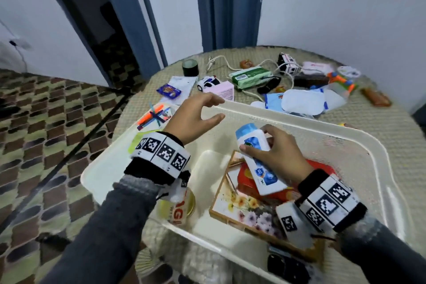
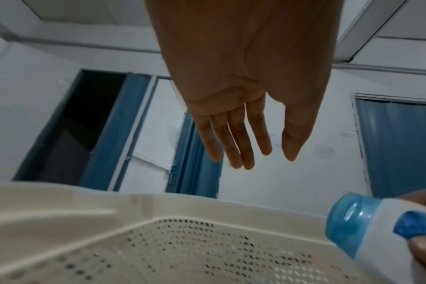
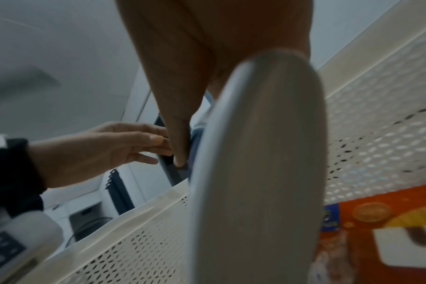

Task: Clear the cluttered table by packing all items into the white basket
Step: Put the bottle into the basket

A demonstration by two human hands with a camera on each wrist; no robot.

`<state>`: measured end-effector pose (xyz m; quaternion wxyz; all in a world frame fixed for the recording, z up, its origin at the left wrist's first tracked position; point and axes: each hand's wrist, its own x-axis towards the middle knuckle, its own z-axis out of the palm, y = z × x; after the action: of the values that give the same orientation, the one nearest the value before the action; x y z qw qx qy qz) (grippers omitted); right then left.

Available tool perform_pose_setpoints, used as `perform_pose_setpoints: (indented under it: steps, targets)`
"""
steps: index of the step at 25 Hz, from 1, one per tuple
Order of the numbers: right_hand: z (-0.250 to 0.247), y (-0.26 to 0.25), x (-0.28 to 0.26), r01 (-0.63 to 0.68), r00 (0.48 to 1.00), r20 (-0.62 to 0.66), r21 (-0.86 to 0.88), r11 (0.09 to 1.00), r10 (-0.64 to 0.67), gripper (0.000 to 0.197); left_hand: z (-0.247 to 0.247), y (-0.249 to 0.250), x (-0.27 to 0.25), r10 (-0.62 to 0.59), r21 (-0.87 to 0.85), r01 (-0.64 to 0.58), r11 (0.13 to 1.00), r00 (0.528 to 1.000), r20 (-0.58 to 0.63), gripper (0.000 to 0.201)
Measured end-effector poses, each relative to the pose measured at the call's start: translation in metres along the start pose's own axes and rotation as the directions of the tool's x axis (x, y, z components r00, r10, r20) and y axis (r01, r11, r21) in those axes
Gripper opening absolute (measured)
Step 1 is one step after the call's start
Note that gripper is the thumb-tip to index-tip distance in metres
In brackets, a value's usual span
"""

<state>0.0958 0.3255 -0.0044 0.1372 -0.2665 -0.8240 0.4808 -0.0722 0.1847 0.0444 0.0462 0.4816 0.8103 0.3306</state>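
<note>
From the head view we see our right hand (image 1: 274, 154) gripping a bottle (image 1: 258, 159) over the basket (image 1: 378, 150), mid-frame; only the right wrist view shows its base. Our left hand (image 1: 196, 120) hovers open at the far rim; clutter fills the worktop (image 1: 380, 122) beyond.

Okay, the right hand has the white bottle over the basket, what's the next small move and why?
Probably lower the white bottle flat onto the red box and let go. The right hand grips it inside the white basket, just above the box and the floral frame. The left hand hovers open, free for the next item.
</note>
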Motion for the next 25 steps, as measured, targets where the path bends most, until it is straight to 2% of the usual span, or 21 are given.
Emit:
perform_pose_setpoints:
  steps: [6, 9, 13, 16, 18, 21, 23, 25]
  targets:
    - [-0.011, 0.012, 0.001, -0.029, 0.999, 0.032, -0.064, 0.998, 0.031, 0.043, 0.060, -0.017, 0.062, 0.123, -0.020, -0.121, 0.992, 0.979, 0.163, 0.045]
    - [-0.016, 0.019, 0.012, -0.038, 0.997, 0.055, -0.128, 0.991, 0.046, 0.044, 0.076, -0.030, 0.081, 0.093, 0.048, -0.104, 0.993, 0.975, 0.202, 0.031]
    - [-0.024, 0.022, 0.019, -0.031, 0.997, 0.069, -0.188, 0.982, 0.044, 0.032, 0.083, -0.043, 0.089, 0.146, 0.015, -0.150, 0.989, 0.980, 0.138, 0.025]
    - [-0.020, 0.024, 0.016, -0.094, 0.972, 0.209, -0.054, 0.994, 0.103, 0.031, 0.087, -0.046, 0.089, 0.175, 0.004, -0.176, 0.984, 0.980, 0.090, 0.027]
    - [-0.011, 0.023, 0.010, -0.077, 0.943, 0.321, -0.042, 0.996, 0.087, 0.033, 0.090, -0.050, 0.088, 0.198, 0.004, -0.199, 0.980, 0.978, 0.068, 0.028]
    - [0.005, 0.016, 0.002, 0.013, 0.924, 0.381, -0.123, 0.992, 0.035, 0.039, 0.091, -0.052, 0.089, 0.241, -0.001, -0.241, 0.971, 0.970, 0.044, 0.031]
    - [0.020, 0.014, -0.004, 0.002, 0.918, 0.391, -0.180, 0.984, 0.070, 0.045, 0.092, -0.054, 0.089, 0.260, -0.016, -0.260, 0.966, 0.965, 0.036, 0.032]
    - [0.036, 0.016, -0.010, 0.018, 0.885, 0.455, -0.252, 0.967, 0.102, 0.049, 0.092, -0.055, 0.088, 0.260, -0.027, -0.259, 0.965, 0.965, 0.029, 0.032]
